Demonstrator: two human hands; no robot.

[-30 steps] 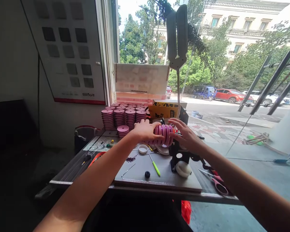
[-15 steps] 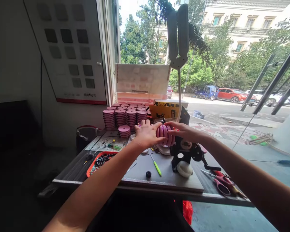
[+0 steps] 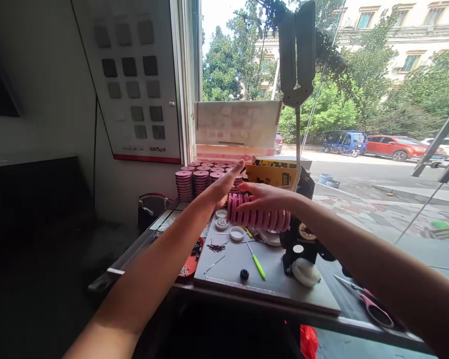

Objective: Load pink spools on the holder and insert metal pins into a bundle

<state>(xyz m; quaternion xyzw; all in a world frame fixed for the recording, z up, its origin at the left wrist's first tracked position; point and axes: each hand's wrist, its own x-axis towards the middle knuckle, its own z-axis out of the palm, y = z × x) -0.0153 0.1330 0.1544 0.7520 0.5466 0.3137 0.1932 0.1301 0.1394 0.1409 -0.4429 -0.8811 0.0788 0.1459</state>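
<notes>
A row of pink spools (image 3: pixel 258 217) lies sideways in the air above the work table. My right hand (image 3: pixel 264 196) rests over its top with fingers curled round it. My left hand (image 3: pixel 224 185) is at the row's left end, fingers stretched out and pointing toward the stacks of pink spools (image 3: pixel 198 180) by the window. A black winding device (image 3: pixel 299 244) stands just under the right end of the row.
On the grey board (image 3: pixel 247 271) lie a green-handled tool (image 3: pixel 257 262), a black cap (image 3: pixel 244 273), small white lids (image 3: pixel 237 233) and dark scraps. A red tray (image 3: pixel 190 264) sits at the left edge, scissors (image 3: pixel 370 304) at right, a yellow box (image 3: pixel 271 174) behind.
The row of pink spools has been lifted and drawn left toward the stacks. My left hand has opened out from the row's end, and the camera has swung left.
</notes>
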